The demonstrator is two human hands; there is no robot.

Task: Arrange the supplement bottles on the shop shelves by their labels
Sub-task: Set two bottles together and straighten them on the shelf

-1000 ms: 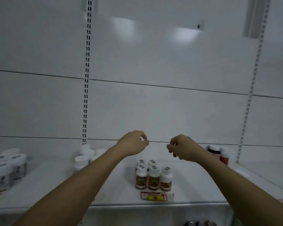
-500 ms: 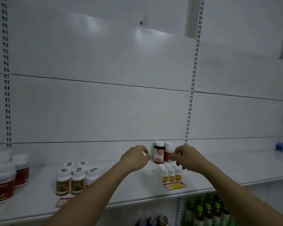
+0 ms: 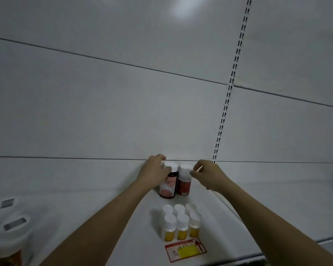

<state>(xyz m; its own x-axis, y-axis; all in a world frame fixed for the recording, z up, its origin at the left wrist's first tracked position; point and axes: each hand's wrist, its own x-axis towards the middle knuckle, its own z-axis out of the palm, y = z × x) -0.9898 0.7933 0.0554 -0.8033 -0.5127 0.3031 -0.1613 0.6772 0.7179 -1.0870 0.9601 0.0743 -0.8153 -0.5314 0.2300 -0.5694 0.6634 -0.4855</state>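
1. Bottles at shelf (image 3: 104, 208) rear: two, white-capped, one dark brown (image 3: 168, 186), one red (image 3: 184, 184), touching.
2. Left hand (image 3: 154, 175) clasps the dark brown bottle; right hand (image 3: 204, 174) pinches the red bottle's cap.
3. Six small yellow-labelled white bottles (image 3: 181, 222) stand near the front.

head cam | faces shelf (image 3: 104, 208) and back wall (image 3: 123, 112) | near, slightly downward

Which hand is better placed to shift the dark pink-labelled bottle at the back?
Left. The left hand already wraps the pink-labelled bottle; the right hand sits by the red-labelled bottle.
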